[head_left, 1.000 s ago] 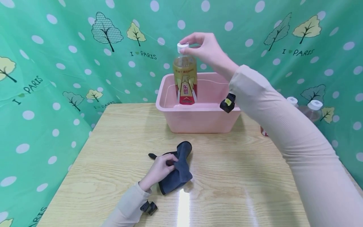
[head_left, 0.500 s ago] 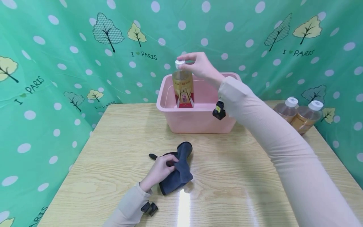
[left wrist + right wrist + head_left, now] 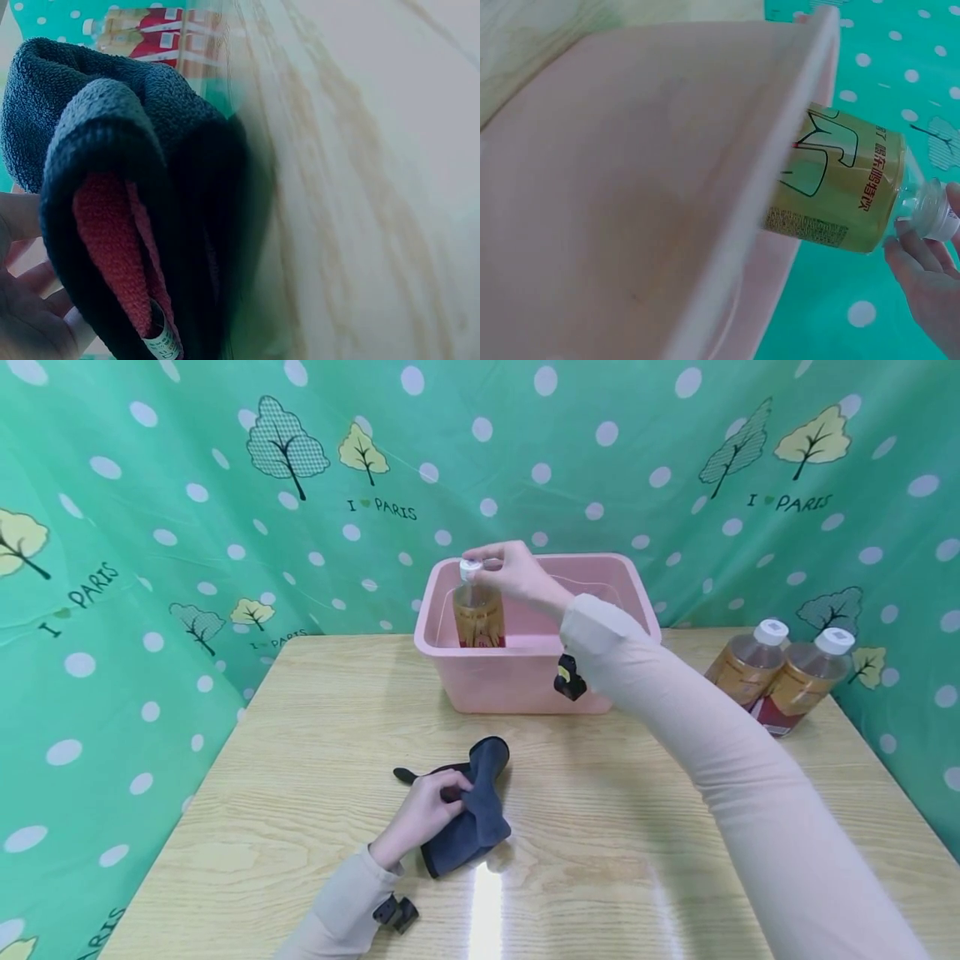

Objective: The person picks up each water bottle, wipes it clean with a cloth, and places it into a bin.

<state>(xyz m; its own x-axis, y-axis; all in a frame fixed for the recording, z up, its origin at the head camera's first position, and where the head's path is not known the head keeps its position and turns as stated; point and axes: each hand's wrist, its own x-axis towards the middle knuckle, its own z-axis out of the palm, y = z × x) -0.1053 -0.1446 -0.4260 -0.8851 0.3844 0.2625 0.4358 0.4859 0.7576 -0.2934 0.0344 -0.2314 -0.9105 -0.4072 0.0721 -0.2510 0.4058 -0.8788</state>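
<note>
By its cap (image 3: 470, 570) the near-upright drink bottle (image 3: 480, 622) is pinched by the right hand (image 3: 517, 577), the nearer; its base is hidden inside the left end of the pink tub (image 3: 525, 687). A dark cloth (image 3: 486, 814) is gripped by the left hand (image 3: 426, 807).

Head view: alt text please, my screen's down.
A right hand holds a bottle by its white cap, the bottle's lower part inside a pink tub on a wooden table. Nearer the camera, the left hand grips a dark cloth; two more white-capped bottles stand at the right.
</note>
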